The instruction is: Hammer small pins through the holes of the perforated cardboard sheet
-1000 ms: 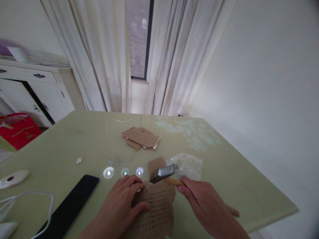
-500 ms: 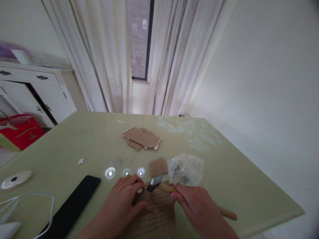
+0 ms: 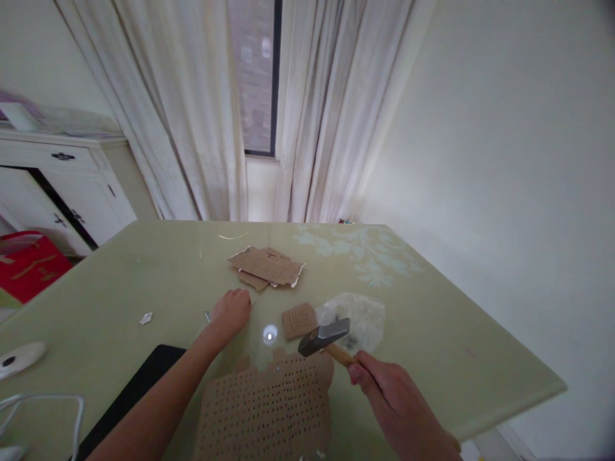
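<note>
My right hand (image 3: 396,387) is wrapped round the wooden handle of a hammer (image 3: 324,336), whose metal head is raised above the far edge of a sheet of cardboard (image 3: 264,410) full of small holes. A small nail (image 3: 277,368) appears to stand in that cardboard near its far edge. Farther out, my left hand (image 3: 233,312) rests on the table with its fingers curled down over the spot where loose nails lie. One nail (image 3: 207,315) shows to its left. What its fingertips hold is hidden.
A small punched cardboard piece (image 3: 298,320) and a clear plastic bag (image 3: 368,314) lie beyond the hammer. Torn cardboard (image 3: 269,266) is stacked farther back. A round clear disc (image 3: 270,334) sits in the middle. To the left are a black flat object (image 3: 139,397) and a white cable (image 3: 79,410).
My left hand has left the punched cardboard and reached forward to the loose nails. My right hand has lifted the hammer and shifted it a little to the right. The view has shifted slightly.
</note>
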`<state>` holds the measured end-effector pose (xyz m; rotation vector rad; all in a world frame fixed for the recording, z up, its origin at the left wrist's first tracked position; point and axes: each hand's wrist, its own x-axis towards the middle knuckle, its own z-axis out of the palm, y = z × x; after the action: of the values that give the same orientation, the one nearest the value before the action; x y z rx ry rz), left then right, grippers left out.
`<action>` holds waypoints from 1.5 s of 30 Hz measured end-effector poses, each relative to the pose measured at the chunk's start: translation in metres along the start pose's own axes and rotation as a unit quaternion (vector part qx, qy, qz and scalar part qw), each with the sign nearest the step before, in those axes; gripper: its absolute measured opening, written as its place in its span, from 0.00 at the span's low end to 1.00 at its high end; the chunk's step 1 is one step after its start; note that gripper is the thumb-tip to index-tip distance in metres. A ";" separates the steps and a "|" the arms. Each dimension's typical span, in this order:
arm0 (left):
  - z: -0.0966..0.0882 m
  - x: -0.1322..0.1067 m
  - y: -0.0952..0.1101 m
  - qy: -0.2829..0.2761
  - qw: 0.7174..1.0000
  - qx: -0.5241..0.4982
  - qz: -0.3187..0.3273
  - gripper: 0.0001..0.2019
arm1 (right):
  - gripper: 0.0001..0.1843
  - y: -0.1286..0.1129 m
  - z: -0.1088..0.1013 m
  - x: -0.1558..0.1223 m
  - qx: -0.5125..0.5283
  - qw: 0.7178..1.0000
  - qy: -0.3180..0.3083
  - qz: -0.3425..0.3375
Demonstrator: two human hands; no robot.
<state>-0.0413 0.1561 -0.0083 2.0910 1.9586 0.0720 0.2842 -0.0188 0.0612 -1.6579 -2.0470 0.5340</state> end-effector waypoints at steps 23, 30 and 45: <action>-0.021 -0.121 0.042 -0.037 0.933 -0.318 0.162 0.10 | 0.18 0.007 0.014 -0.009 -0.081 0.996 -0.031 -0.015; -0.017 -0.121 0.044 -0.041 0.931 -0.322 0.166 0.10 | 0.18 0.005 0.013 -0.004 -0.089 0.995 -0.050 -0.008; -0.014 -0.123 0.045 0.001 0.931 -0.301 0.207 0.09 | 0.23 -0.021 -0.015 0.014 -0.075 0.996 -0.033 -0.021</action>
<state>-0.0111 0.0351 0.0335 2.0088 1.2332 0.6661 0.2731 -0.0090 0.0864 -1.6967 -2.2124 0.4349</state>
